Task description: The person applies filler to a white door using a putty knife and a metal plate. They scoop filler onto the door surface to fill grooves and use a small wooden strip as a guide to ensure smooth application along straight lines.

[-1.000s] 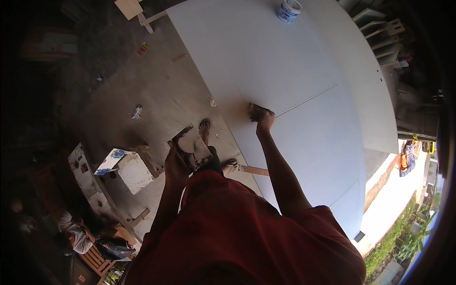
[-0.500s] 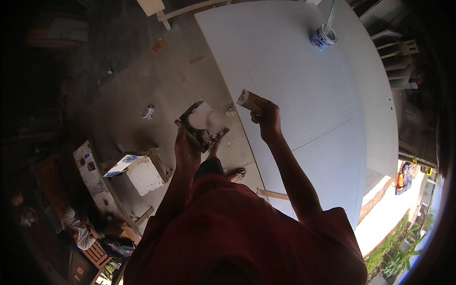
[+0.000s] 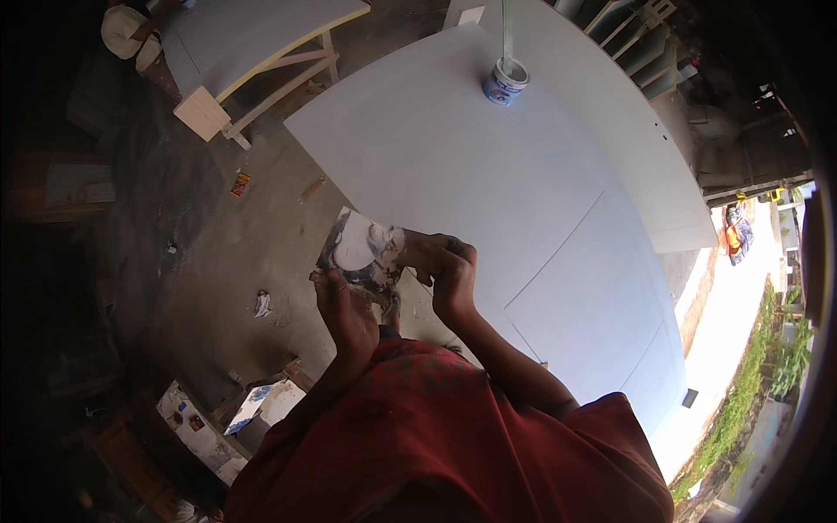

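Note:
In my left hand is a small square board, smeared dark around its edges, its thumb and fingers gripping the near left corner. A smooth mound of white putty lies on that board. My right hand is closed around a flat, brownish scraper. Its putty-crusted end meets the right side of the board, at the putty. Both hands are over the floor, just left of a large pale grey panel that lies flat.
A blue-and-white can with a pale green stick in it stands on the panel's far part. Far left, a second panel rests on a wooden trestle near another person. Scraps litter the floor.
My right hand has moved left from over the panel, bringing the scraper onto the board. The view has shifted, so the second panel and the other person beside it now show.

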Demonstrator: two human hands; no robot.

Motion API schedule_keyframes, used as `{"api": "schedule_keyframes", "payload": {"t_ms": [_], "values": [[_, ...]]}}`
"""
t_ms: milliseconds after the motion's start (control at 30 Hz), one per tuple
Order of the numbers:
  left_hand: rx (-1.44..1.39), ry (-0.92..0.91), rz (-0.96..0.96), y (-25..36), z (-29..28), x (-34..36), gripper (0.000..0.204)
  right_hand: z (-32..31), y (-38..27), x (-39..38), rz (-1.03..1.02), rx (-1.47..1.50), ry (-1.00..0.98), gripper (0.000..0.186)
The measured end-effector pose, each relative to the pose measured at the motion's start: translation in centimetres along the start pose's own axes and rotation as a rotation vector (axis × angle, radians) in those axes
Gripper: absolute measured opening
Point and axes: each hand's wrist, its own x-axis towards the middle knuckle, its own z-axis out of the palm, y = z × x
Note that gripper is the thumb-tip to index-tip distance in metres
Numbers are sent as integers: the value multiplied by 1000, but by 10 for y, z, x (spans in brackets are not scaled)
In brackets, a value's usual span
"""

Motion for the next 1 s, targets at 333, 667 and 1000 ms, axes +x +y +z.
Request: {"api": "schedule_keyframes", "payload": {"t_ms": [333,667,1000], "values": [[272,-77,-83,16,-16,13,35,13,-32,19,-143,-358,-71,19],[308,-254,-328,45,-13,39,42,11,-40,29,-534,-913,-395,20],[613,-495,-592,64,-2,73,50,26,-63,53,-938,-933,-965,27]]}}
